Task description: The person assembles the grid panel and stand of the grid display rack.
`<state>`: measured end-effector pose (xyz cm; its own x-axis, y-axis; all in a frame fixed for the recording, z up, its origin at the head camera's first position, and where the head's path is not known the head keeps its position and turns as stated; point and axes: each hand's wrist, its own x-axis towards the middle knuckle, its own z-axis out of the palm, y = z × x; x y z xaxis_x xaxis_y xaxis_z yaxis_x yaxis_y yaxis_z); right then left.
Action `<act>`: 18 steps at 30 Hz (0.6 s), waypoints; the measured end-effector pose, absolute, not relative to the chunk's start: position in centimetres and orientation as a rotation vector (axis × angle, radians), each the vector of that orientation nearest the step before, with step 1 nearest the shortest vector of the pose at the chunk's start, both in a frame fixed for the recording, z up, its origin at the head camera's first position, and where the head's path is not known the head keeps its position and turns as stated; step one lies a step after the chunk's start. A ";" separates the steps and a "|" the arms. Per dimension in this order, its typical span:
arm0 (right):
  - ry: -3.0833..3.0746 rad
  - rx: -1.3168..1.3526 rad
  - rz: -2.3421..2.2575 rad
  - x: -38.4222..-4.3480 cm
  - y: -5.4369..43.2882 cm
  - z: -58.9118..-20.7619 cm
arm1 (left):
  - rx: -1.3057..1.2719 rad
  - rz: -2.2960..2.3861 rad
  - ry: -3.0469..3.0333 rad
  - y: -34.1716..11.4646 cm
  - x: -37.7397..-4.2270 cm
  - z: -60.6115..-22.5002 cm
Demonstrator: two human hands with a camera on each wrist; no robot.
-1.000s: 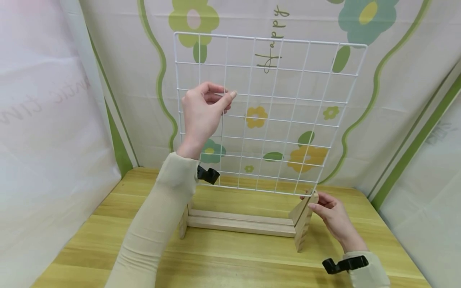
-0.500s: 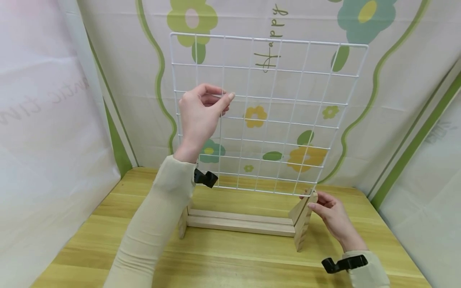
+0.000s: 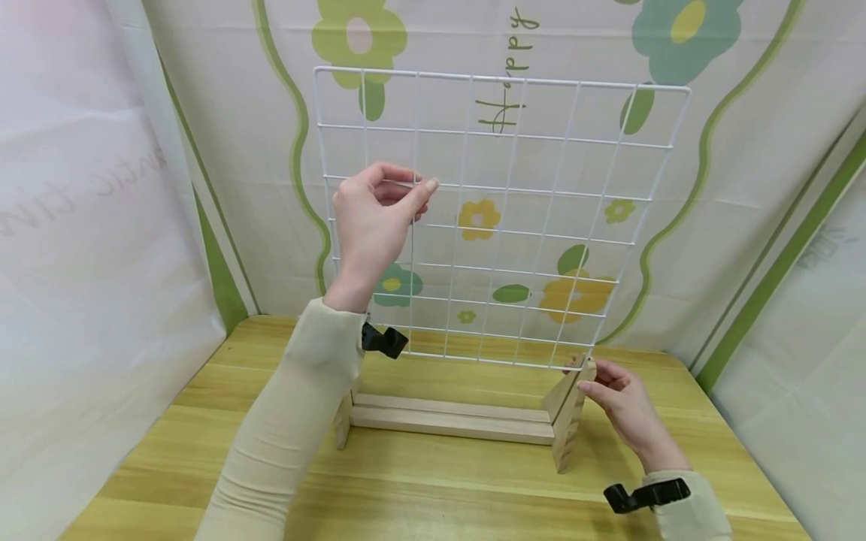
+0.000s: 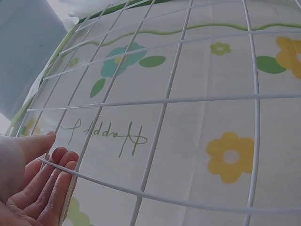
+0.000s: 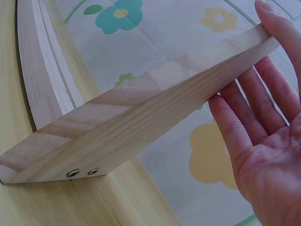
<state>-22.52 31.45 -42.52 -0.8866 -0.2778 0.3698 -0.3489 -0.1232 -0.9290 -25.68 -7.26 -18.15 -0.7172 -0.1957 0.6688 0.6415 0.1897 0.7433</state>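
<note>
A white wire grid panel (image 3: 467, 182) stands upright above a pale wooden stand (image 3: 453, 425). My left hand (image 3: 379, 218) grips the grid's wires left of its middle, with the thumb toward me and the fingers curled behind, as the left wrist view shows. At the lower right, the grid's corner sits right at the top of the stand's right side piece (image 3: 571, 413). There my right hand (image 3: 625, 409) holds that upper end, the thumb on the near edge and the fingers behind. The left side piece (image 3: 345, 421) is partly hidden by my left sleeve.
The stand rests on a wood-grain table (image 3: 460, 488). Behind it hangs a white cloth backdrop (image 3: 575, 37) with printed flowers, and more cloth walls off the left and right sides. Two screws (image 5: 83, 173) show low on the side piece's outer face.
My left hand has moved slightly down and left, and the grid's upper left corner has shifted the same way. My right hand and the wooden stand have stayed in place.
</note>
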 end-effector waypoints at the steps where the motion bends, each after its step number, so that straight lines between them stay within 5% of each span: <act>1: -2.042 0.730 2.201 -22.5 31.4 -42.5 | -0.419 -1.602 -1.802 -7.3 -25.6 -18.2; 18: -2.018 0.794 2.222 -22.7 31.5 -42.4 | -0.427 -1.629 -1.778 -7.4 -25.2 -18.8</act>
<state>-22.68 31.47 -42.44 -0.8685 -0.3059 0.3901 -0.3588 -0.1550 -0.9204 -25.25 -7.37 -18.76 -0.7155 -0.2011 0.6691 0.6490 0.1632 0.7431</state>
